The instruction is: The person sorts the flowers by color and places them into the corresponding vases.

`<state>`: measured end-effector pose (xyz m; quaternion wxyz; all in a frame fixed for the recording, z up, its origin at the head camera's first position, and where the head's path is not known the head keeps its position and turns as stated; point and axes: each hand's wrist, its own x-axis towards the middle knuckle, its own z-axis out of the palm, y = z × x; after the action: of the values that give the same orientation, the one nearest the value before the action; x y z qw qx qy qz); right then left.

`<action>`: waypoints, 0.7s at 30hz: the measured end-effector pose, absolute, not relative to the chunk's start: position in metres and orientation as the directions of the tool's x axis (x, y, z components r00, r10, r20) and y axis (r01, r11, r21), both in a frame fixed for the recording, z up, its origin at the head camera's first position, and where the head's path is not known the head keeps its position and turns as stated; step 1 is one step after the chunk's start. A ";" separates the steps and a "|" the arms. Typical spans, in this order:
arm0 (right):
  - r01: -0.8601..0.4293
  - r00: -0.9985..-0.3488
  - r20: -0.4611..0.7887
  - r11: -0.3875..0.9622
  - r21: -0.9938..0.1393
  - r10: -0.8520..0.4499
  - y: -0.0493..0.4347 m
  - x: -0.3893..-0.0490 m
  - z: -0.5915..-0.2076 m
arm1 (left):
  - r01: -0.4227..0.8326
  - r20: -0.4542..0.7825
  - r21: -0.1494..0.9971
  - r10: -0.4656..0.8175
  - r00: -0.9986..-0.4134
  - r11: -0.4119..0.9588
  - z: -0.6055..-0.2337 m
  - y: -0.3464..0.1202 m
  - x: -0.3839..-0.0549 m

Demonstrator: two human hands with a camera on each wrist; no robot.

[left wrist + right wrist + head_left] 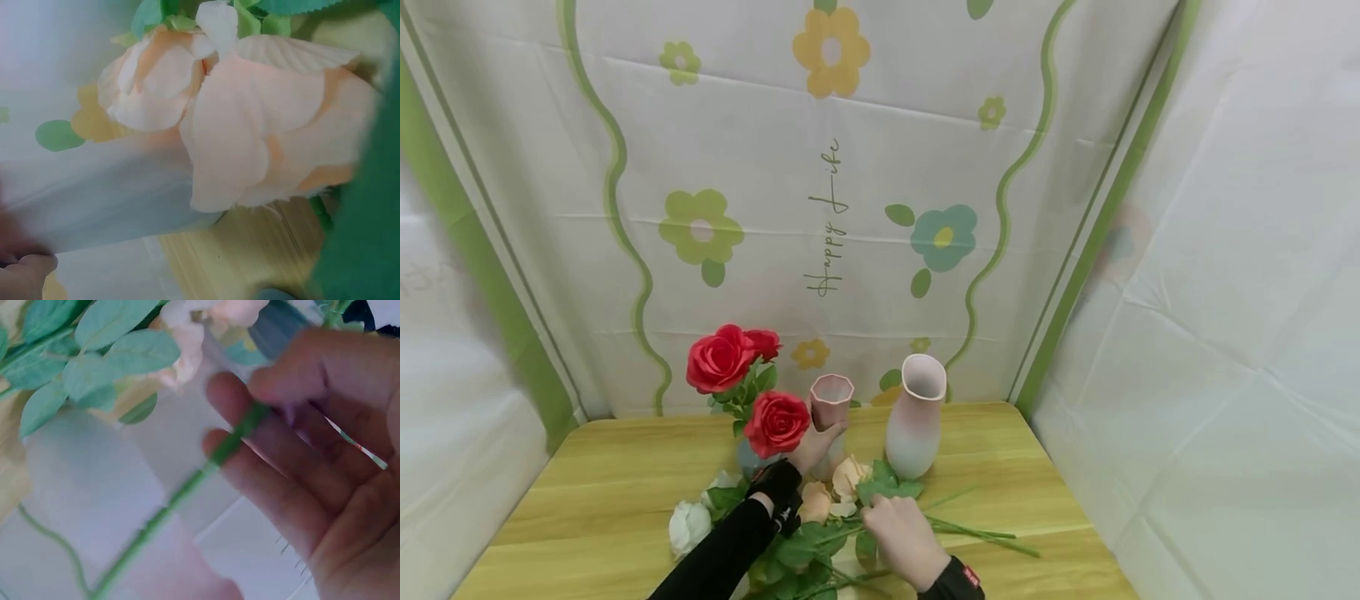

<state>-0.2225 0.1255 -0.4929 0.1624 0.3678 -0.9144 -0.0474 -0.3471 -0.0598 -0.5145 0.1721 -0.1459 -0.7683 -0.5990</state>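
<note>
My left hand (814,446) grips a slim pink vase (832,402) with a faceted rim, upright near the back of the table. The left wrist view shows this vase (112,194) with a fingertip at its edge and peach flowers (256,125) close by. Over the front of the table, my right hand (904,540) pinches a green stem (187,487) between thumb and fingers. Which bloom that stem belongs to, I cannot tell. Peach flowers (850,478) and green leaves (886,485) lie between the two hands.
Red roses (777,423) stand in a blue-grey vase (751,458) at left. A larger pink-and-white vase (914,433) is upright at right. White flowers (688,528) lie front left, and loose stems (985,533) reach right across the wooden table (1045,500). A patterned cloth hangs behind.
</note>
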 end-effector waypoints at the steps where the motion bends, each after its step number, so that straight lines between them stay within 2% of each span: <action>1: -0.652 -0.673 0.285 0.730 0.205 -0.682 0.129 -0.223 -0.492 | 0.418 0.425 0.877 0.022 -0.905 0.238 -0.515 -0.060 -0.347; 5: -0.648 -0.634 0.414 0.741 0.176 -0.653 0.140 -0.226 -0.491 | 0.418 0.423 0.874 0.034 -0.905 0.246 -0.516 -0.061 -0.348; 14: -0.695 -0.483 0.684 0.714 0.081 -0.547 0.158 -0.236 -0.489 | 0.453 0.468 0.846 0.016 -0.884 0.279 -0.511 -0.061 -0.345; 18: -0.700 -0.452 0.750 0.713 0.036 -0.482 0.165 -0.237 -0.486 | 0.479 0.483 0.853 0.035 -0.875 0.210 -0.518 -0.062 -0.346; 21: -0.695 -0.441 0.782 0.719 0.014 -0.441 0.169 -0.238 -0.485 | 0.562 0.563 0.815 0.040 -0.826 0.139 -0.535 -0.063 -0.356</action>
<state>-0.2384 0.1687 -0.4848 0.4044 0.3407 -0.8341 0.1570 -0.3564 -0.0629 -0.5346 0.2097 -0.2077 -0.7249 -0.6225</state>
